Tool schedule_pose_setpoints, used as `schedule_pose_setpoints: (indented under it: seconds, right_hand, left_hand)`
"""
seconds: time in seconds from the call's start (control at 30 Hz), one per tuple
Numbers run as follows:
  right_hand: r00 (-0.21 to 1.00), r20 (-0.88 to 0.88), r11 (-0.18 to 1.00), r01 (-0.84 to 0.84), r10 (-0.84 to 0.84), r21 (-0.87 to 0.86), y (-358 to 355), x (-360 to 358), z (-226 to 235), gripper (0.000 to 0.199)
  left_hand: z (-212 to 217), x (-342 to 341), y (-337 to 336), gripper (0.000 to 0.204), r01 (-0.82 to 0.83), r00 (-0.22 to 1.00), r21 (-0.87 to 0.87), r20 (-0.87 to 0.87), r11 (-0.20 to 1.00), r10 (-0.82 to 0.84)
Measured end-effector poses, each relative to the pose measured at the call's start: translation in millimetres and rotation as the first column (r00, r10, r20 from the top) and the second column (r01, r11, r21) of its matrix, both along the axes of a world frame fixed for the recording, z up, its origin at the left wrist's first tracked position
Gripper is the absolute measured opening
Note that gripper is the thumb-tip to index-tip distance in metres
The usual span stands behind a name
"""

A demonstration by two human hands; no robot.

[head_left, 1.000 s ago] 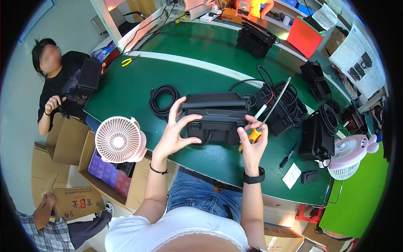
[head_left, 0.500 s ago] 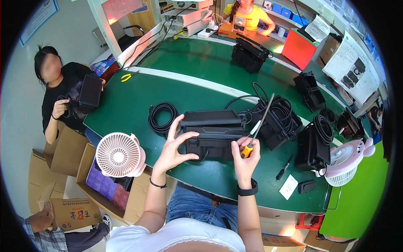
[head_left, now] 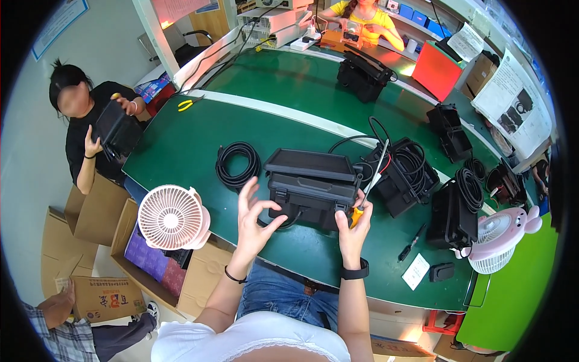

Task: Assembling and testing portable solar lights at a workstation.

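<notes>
A black plastic box stands in front of me on the green table, its flat lid tilted at the back. Beside the box's front left latch, my left hand is open, thumb and fingers spread with nothing between them. My right hand is closed round a screwdriver with a yellow handle, its long metal shaft pointing up and away. The fingertips of that hand are at the box's front right corner; whether they press on the latch there is hidden. A coiled black cable lies left of the box.
A pink fan stands left, another pink fan right. More black boxes with cables sit to the right. Near the front edge lie a black pen-like tool, a white card and a small black part. Yellow pliers lie far left.
My left hand has drawn back from the box's left end and lowered. The box has turned slightly and its lid shows more of its top. At left, a co-worker has tilted another black box.
</notes>
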State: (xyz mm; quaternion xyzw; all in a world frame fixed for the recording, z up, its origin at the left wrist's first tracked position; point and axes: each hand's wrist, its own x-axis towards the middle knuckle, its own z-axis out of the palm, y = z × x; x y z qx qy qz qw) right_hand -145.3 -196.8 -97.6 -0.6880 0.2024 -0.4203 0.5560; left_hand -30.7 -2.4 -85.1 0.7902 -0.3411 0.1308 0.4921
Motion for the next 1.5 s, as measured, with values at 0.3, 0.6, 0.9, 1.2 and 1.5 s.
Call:
schedule_pose_setpoints:
  seconds: [0.3,0.6,0.9,1.2,1.5]
  right_hand:
    - [1.000,-0.017,0.999,-0.025,0.026,0.033,7,-9,2,0.046]
    - [0.999,0.037,0.997,-0.020,0.018,0.074,4,-4,-9,0.052]
    - [0.999,0.033,0.996,-0.033,0.030,0.077,6,-4,-6,0.047]
    - [0.996,-0.089,0.983,-0.010,0.027,0.182,2,-5,-13,0.046]
    - [0.997,-0.082,0.997,0.002,0.005,0.082,-2,-5,-12,0.036]
  left_hand:
    - [0,-10,-4,0.032,-0.013,0.963,-0.182,-0.266,0.983,-0.037]
    - [-9,-12,-9,0.042,0.053,0.978,-0.284,-0.180,0.957,-0.108]
    - [4,15,-19,0.069,0.118,0.927,-0.429,-0.275,0.896,-0.254]
    - [-2,24,-33,0.099,0.245,0.676,-0.587,-0.467,0.772,-0.570]
    - [-19,-3,-24,0.091,0.119,0.778,-0.593,-0.443,0.796,-0.446]
